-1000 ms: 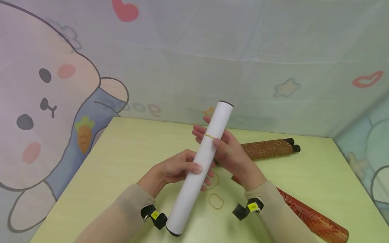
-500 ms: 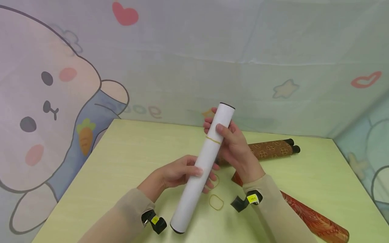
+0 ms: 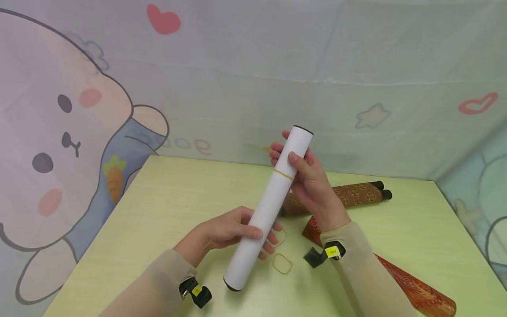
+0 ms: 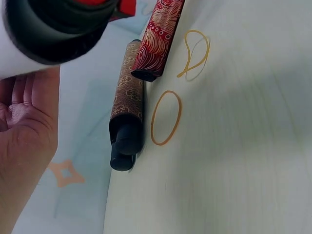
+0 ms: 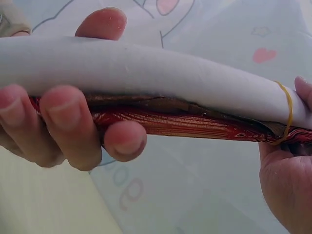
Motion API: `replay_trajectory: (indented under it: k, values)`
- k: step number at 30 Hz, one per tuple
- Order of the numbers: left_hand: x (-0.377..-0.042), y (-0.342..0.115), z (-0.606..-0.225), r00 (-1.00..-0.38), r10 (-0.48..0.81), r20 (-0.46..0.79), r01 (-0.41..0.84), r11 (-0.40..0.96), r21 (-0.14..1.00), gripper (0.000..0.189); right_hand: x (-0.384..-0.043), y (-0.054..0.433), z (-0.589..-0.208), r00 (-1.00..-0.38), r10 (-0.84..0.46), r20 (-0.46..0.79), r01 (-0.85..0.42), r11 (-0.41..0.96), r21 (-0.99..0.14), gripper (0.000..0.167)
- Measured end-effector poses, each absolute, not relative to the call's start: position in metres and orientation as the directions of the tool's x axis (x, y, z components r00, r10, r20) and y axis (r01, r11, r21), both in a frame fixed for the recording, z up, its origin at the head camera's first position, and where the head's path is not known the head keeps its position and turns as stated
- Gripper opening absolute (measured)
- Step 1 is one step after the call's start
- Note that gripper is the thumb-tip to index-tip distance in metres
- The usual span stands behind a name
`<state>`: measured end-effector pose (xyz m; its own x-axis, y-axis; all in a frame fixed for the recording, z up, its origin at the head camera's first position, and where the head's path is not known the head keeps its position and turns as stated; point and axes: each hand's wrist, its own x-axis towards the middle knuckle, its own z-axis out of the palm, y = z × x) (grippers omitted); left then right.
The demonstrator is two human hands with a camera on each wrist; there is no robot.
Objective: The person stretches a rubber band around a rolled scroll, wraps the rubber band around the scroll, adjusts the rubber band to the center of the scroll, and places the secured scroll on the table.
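A rolled scroll [image 3: 263, 215], white on the outside, slants through the air above the table in the head view. My left hand [image 3: 233, 229] grips its lower half, thumb on top and fingers beneath. Near the far end my right hand [image 3: 313, 178] holds it, thumb across the white side. A thin yellow rubber band [image 3: 283, 174] circles the roll just below the right thumb. Red and gold fabric [image 5: 195, 126] shows along the underside in the right wrist view. There the band [image 5: 289, 105] sits beside the right hand.
Behind the right hand lies a brown patterned scroll [image 3: 354, 195] with two black knobs. A red patterned roll [image 3: 416, 284] lies under the right forearm, partly covered. Two loose rubber bands, one nearer [image 4: 165, 118] and one twisted [image 4: 197, 51], rest on the pale table [image 3: 178, 189].
My right hand has slid up the scroll, past the rubber band towards the far end. The scroll has shifted slightly right, while my left hand keeps its grip lower down.
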<state>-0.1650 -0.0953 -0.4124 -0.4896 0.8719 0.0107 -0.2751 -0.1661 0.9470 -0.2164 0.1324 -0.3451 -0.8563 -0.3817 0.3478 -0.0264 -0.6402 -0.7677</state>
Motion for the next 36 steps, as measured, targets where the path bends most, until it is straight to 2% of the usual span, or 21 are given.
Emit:
replay_trajectory:
  k: [6, 13, 16, 22, 26, 30, 34, 36]
  values:
    - [-0.165, -0.096, -0.414, -0.494, 0.869, 0.018, -0.278, -0.178, 0.944, 0.05, -0.218, 0.132, -0.346, -0.848, -0.395, 0.354, -0.017, -0.646, -0.763, 0.059]
    - [-0.164, -0.094, -0.417, -0.512, 0.858, 0.045, -0.269, -0.21, 0.94, 0.033, -0.219, 0.126, -0.346, -0.854, -0.387, 0.347, -0.004, -0.663, -0.749, 0.08]
    - [-0.164, -0.094, -0.417, -0.521, 0.851, 0.063, -0.263, -0.23, 0.937, 0.029, -0.218, 0.121, -0.35, -0.853, -0.387, 0.349, -0.001, -0.668, -0.744, 0.082]
    - [-0.164, -0.094, -0.417, -0.522, 0.85, 0.072, -0.262, -0.24, 0.935, 0.029, -0.209, 0.115, -0.364, -0.849, -0.411, 0.332, 0.024, -0.658, -0.752, 0.085]
    - [-0.165, -0.094, -0.417, -0.523, 0.848, 0.08, -0.254, -0.244, 0.936, 0.027, -0.2, 0.115, -0.373, -0.837, -0.457, 0.302, 0.047, -0.608, -0.793, 0.079]
    - [-0.166, -0.095, -0.417, -0.524, 0.848, 0.074, -0.258, -0.241, 0.936, 0.027, -0.196, 0.119, -0.376, -0.81, -0.51, 0.288, 0.049, -0.549, -0.834, 0.082]
    - [-0.164, -0.096, -0.42, -0.519, 0.853, 0.051, -0.283, -0.228, 0.932, 0.034, -0.207, 0.124, -0.366, -0.824, -0.472, 0.315, 0.045, -0.609, -0.792, 0.088]
    - [-0.164, -0.096, -0.421, -0.513, 0.857, 0.049, -0.292, -0.228, 0.929, 0.036, -0.214, 0.125, -0.359, -0.841, -0.433, 0.324, 0.057, -0.667, -0.742, 0.086]
